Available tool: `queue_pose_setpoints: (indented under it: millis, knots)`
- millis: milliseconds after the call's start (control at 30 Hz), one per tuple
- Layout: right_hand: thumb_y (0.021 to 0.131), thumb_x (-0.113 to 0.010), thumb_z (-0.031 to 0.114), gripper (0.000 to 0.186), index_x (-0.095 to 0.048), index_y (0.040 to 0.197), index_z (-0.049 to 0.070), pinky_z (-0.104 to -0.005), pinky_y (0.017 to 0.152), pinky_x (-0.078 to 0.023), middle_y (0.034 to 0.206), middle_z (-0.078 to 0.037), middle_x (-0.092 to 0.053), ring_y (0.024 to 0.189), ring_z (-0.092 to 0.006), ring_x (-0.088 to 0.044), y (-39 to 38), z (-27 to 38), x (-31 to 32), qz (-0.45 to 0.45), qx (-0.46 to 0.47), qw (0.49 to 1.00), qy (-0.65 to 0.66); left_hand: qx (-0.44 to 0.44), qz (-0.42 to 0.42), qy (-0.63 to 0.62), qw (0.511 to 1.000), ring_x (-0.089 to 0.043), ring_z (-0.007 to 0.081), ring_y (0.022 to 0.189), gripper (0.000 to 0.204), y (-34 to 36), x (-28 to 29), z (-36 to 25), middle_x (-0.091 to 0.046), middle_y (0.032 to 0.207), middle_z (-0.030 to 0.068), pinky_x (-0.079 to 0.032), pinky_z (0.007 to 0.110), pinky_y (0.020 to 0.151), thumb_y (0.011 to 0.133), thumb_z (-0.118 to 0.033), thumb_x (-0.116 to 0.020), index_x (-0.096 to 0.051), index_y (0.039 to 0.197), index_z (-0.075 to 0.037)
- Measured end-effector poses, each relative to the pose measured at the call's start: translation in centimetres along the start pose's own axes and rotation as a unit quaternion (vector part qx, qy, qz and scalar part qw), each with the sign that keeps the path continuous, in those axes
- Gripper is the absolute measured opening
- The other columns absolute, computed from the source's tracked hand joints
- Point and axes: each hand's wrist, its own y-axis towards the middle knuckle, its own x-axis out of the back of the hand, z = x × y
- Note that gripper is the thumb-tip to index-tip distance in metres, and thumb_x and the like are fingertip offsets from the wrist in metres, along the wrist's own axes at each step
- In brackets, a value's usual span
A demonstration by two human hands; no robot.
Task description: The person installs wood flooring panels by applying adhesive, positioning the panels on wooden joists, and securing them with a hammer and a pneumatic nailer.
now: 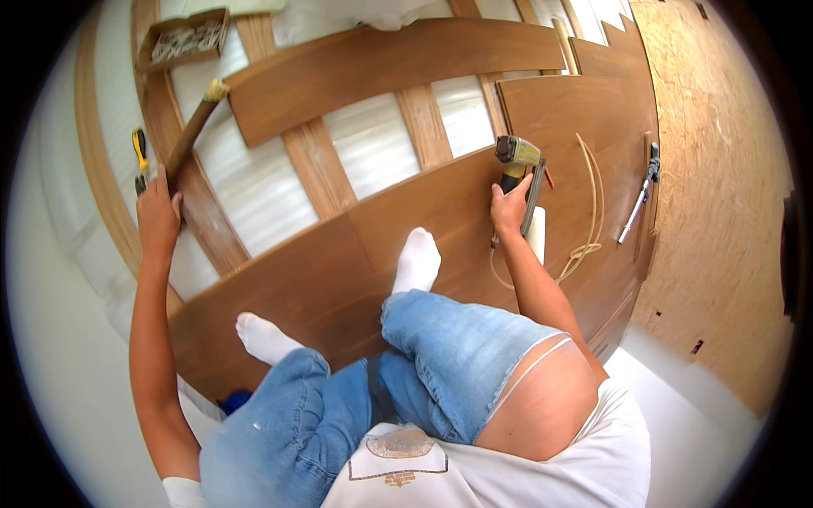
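Note:
In my right hand [510, 207] is a pneumatic nail gun [518, 151] with a yellow-grey body, fingers closed round its black grip. It stands over the brown floorboards [423, 203]. My left hand [158, 212] reaches out at the far left, closed at the near end of a dark wooden stick [193, 131] with a pale, frayed-looking far end. Beside that hand lies a yellow-and-black handled tool [140, 146], its lower part partly hidden by my fingers. A pale air hose [595, 195] loops over the boards on the right.
A loose plank [389, 63] lies across the wooden battens [318, 165], with white sheeting between them. An open box [182, 42] of small pieces sits at far left. A metal pull bar-like tool [639, 195] lies near the bare particle board [711, 203]. My socked feet rest on the floorboards.

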Motion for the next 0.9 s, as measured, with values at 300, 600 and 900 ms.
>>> queue_pose_setpoints:
  millis: [300,600,900]
  knots:
    - [0.092,-0.072,0.027,0.098,-0.009,0.162,0.001,-0.0517,0.107,-0.045,0.145,-0.033,-0.051,0.129,-0.048,-0.056,-0.4,-1.1,-0.6,0.01,-0.053,0.998,-0.034,-0.012,0.012,0.033,0.999,-0.064,0.0408,0.091,0.06,1.9,0.0,4.6,-0.064,0.103,0.0219,-0.053,0.051,0.077,0.093,-0.002,-0.057,-0.043,0.152,-0.001]
    - [0.095,-0.07,0.025,0.094,-0.01,0.162,-0.001,-0.0494,0.107,-0.044,0.148,-0.033,-0.049,0.129,-0.0485,-0.055,-0.7,-0.9,-1.0,0.028,-0.05,0.998,-0.027,0.044,0.04,0.141,0.988,-0.067,0.0387,0.095,0.046,6.0,1.0,8.4,-0.066,0.099,0.0204,-0.054,0.05,0.081,0.095,-0.003,-0.048,-0.052,0.141,-0.003]
    - [0.094,-0.071,0.025,0.095,-0.01,0.161,-0.003,-0.0479,0.108,-0.044,0.147,-0.035,-0.049,0.131,-0.0485,-0.053,-0.4,-1.3,-2.0,0.043,-0.034,0.998,-0.035,0.043,-0.038,0.1,0.993,-0.066,0.0374,0.089,0.051,4.2,0.5,9.1,-0.068,0.106,0.0178,-0.054,0.049,0.079,0.092,-0.004,-0.053,-0.054,0.143,-0.006]
